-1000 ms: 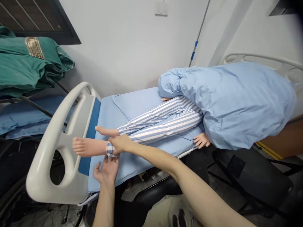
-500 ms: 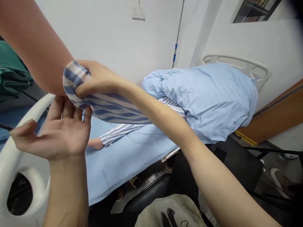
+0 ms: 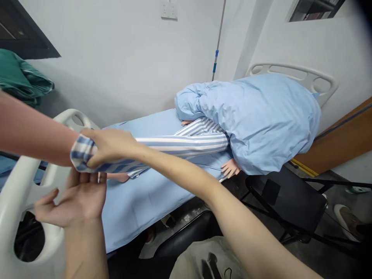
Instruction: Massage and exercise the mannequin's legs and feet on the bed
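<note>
My right hand (image 3: 109,147) is closed over the cuff of a blue-and-white striped trouser leg (image 3: 180,144), around a raised mannequin leg. The bare lower part of the leg (image 3: 35,133) runs out past the left edge. Under it, my left hand (image 3: 83,201) is palm up with fingers extended; its fingertips are partly hidden beneath the leg. The mannequin's other foot (image 3: 117,177) lies on the light blue bed sheet (image 3: 145,205). A blue quilt (image 3: 255,120) covers the upper body, and one mannequin hand (image 3: 230,167) sticks out at the near side.
The white footboard (image 3: 14,197) stands at the left, close to my left arm; a headboard (image 3: 293,71) is at the far right. A black folding chair (image 3: 287,197) stands beside the bed. Green cloth (image 3: 24,77) hangs at the left. A pole (image 3: 216,56) rises by the wall.
The raised leg has come down to a flatter angle, with both my hands moving lower along with it. The mannequin's hand at the bed's near edge now shows.
</note>
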The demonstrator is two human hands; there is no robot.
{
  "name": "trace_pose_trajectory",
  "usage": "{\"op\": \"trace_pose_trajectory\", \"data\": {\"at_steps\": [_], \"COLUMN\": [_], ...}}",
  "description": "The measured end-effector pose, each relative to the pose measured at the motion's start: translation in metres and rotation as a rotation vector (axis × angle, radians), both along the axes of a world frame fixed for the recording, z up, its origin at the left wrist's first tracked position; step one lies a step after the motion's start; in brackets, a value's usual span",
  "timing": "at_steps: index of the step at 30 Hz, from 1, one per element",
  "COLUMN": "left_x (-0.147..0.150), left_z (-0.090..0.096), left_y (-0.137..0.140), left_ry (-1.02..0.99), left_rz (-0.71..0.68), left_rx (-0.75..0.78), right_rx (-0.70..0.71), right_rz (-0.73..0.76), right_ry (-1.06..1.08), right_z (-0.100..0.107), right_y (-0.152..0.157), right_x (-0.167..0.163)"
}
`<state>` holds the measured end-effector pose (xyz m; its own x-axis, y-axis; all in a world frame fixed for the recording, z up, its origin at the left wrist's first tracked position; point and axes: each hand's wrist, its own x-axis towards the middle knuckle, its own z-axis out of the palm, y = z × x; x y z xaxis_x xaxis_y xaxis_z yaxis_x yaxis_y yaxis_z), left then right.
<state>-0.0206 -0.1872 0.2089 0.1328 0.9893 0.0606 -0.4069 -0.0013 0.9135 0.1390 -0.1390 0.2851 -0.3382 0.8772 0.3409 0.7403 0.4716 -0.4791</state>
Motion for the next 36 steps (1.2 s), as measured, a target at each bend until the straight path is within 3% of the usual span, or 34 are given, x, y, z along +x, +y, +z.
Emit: {"op": "trace_pose_trajectory", "data": {"at_steps": [2,7,9,11,14,19,26,31,36], "left_x": [-0.018,-0.050,-0.056,-0.058,-0.058,-0.059,-0.056,-0.054,-0.054], "left_z": [-0.038,-0.147,-0.185,-0.216,-0.247,-0.273,-0.287,-0.282,-0.270], "left_y": [0.004,0.013,0.012,0.009,0.004,0.000,-0.005,-0.007,-0.004], "left_ry": [-0.141,-0.316,-0.358,-0.406,-0.503,-0.625,-0.648,-0.588,-0.464], "left_rz": [0.031,0.218,0.268,0.299,0.328,0.308,0.279,0.268,0.286], "left_rx": [0.011,-0.323,-0.449,-0.564,-0.716,-0.784,-0.673,-0.666,-0.669], "right_rx": [-0.027,-0.119,-0.221,-0.346,-0.441,-0.369,-0.361,-0.390,-0.475], "right_rz": [0.016,0.047,0.064,0.066,0.062,-0.022,-0.044,-0.037,-0.041], "right_ry": [-0.088,-0.186,-0.229,-0.303,-0.383,-0.469,-0.486,-0.518,-0.487], "right_z": [-0.039,-0.143,-0.181,-0.212,-0.250,-0.281,-0.289,-0.278,-0.246], "right_y": [0.005,0.012,0.012,0.011,0.006,-0.002,-0.005,-0.009,-0.023], "right_x": [-0.023,-0.067,-0.077,-0.084,-0.092,-0.099,-0.102,-0.101,-0.099]}}
